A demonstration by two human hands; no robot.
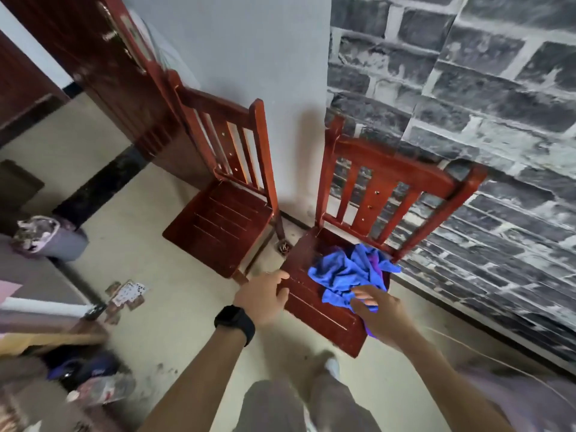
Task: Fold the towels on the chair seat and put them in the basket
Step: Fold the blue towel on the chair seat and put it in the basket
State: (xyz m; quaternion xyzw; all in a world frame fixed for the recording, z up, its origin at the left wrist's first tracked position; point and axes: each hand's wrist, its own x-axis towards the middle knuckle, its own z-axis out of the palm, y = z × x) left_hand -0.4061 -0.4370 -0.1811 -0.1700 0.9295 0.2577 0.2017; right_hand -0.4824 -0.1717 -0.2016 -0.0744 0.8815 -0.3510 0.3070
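Observation:
A crumpled heap of blue and purple towels [346, 269] lies on the seat of the right red wooden chair [314, 310], towards its back right. My left hand [261, 297] grips the seat's left edge, thumb on top. At the heap's near edge my right hand [380, 316] has its fingers curled into the cloth, and a purple bit shows under the palm. I see no basket that I can tell as such.
A second red chair [218, 226] with a bare seat stands to the left against the white wall. A brick-pattern wall runs along the right. A lavender bin [53, 241], playing cards [127, 294] and clutter lie on the floor at left.

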